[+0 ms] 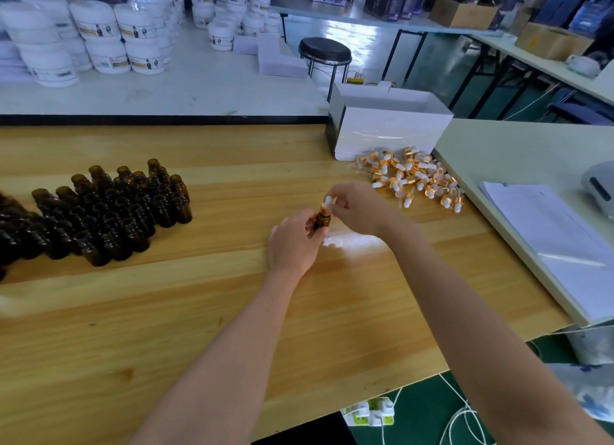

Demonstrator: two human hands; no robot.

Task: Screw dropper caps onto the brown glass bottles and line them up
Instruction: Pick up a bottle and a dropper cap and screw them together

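Observation:
My left hand (294, 242) grips a small brown glass bottle (322, 219) upright on the wooden table (199, 311). A dropper cap (327, 202) with a white bulb and gold collar sits on the bottle's neck, and my right hand (357, 208) pinches it from the right. Several uncapped brown bottles (106, 208) stand packed together at the left of the table. At the right, near the table's far edge, lies a loose pile of gold and white dropper caps (415, 179).
A white open box (388, 125) stands behind the cap pile. A pale side table (518, 152) at the right carries a stack of papers (558, 245). White jars (99, 39) cover the table beyond. A black stool (324, 51) stands in the aisle.

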